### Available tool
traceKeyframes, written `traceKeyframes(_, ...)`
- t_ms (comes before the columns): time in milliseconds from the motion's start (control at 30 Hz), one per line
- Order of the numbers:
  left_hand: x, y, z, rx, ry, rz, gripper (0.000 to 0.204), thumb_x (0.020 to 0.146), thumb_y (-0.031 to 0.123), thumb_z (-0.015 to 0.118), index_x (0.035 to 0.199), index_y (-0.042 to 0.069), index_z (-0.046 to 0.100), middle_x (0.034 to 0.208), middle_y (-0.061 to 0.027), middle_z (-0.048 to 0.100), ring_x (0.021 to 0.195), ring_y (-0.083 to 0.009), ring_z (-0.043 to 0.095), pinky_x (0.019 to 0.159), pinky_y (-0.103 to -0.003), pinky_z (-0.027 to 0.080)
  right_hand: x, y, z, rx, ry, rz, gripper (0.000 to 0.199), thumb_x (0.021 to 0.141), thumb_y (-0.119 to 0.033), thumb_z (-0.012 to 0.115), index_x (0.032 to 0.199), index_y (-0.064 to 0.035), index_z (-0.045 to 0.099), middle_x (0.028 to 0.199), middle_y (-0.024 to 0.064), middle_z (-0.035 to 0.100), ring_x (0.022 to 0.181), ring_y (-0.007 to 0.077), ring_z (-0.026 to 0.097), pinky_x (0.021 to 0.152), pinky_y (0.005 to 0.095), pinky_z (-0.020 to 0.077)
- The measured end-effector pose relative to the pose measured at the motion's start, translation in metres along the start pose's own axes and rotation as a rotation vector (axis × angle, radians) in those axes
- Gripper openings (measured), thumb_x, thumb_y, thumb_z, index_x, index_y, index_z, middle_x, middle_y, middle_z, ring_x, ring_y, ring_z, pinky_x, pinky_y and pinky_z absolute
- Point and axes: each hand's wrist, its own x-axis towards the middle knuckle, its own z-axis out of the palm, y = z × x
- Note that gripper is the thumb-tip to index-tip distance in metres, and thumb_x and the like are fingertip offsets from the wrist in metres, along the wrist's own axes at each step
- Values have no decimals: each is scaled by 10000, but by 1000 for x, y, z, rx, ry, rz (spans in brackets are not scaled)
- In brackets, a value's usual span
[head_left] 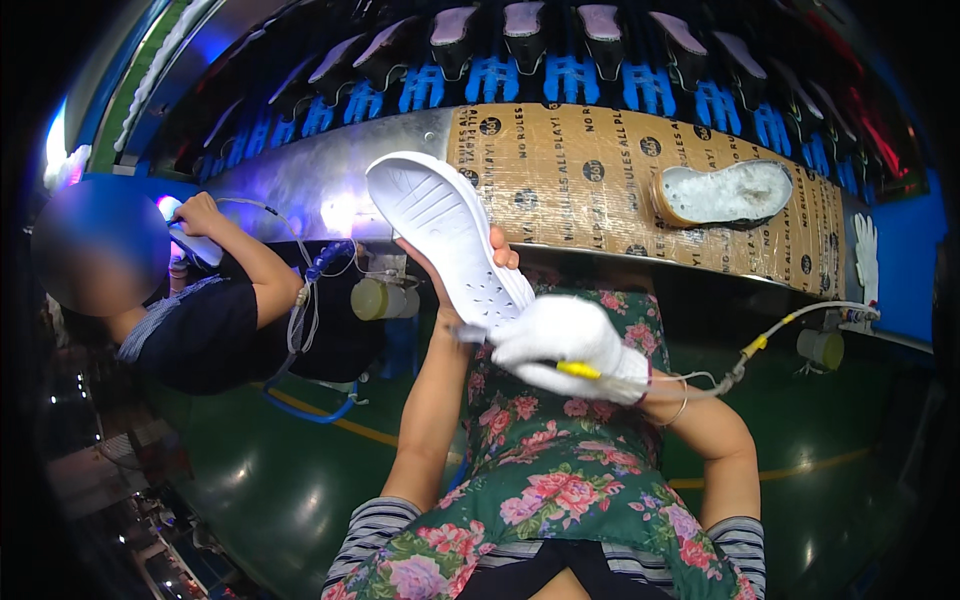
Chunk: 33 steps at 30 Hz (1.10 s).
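Observation:
My bare left hand point(502, 250) holds a white shoe sole point(430, 205) from beneath, with fingers around its right edge. The sole is tilted, its grooved and perforated inner face toward me. My right hand point(562, 345), in a white glove, is closed at the sole's near end and covers part of it. It grips a tube-fed brush point(470, 333), whose blurred greyish tip pokes out left of the glove. A clear tube point(690, 388) with yellow fittings runs from this hand to the right; most of the brush's handle is hidden.
Brown cardboard point(560, 190) covers the bench ahead, bearing a sole-shaped piece point(730, 192) with whitish filling. Beyond stands a rack of dark shoes point(525, 35) on blue holders point(492, 85). A white glove point(865, 255) hangs at right. A co-worker point(220, 330) works at left.

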Motion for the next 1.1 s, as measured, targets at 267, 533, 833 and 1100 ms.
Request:
traceKeyframes(267,13,15,6,76,40,-171,1297,696,1099,334,1419,42,544,1034,-243,651,785,-363,663,744,-509,548,-7,0,5,80,-75,16,345,767,-30,850,1090,-131,786,1125,94,793,945,288,762,797,408,594)
traceKeyframes(533,29,20,10,199,-6,-396,1223,738,1023,480,1461,38,531,1048,-271,699,822,-384,741,636,-472,623,-6,-1,11,-125,-211,-8,240,840,-95,785,1080,-111,776,983,101,789,841,280,752,715,396,606)
traceKeyframes(833,41,34,-5,451,18,-745,1099,795,857,659,1499,23,532,1171,-293,709,920,-397,768,723,-502,669,-2,-1,13,-186,-216,-54,352,743,-63,836,1079,-120,749,1043,88,767,883,302,745,722,421,590)
traceKeyframes(1100,66,37,-14,940,117,-738,904,1002,728,501,1593,46,451,1406,-230,652,1202,-331,699,971,-439,623,-2,-1,1,-61,-128,210,227,810,-28,842,1017,-108,797,1060,101,793,955,291,763,851,385,590)
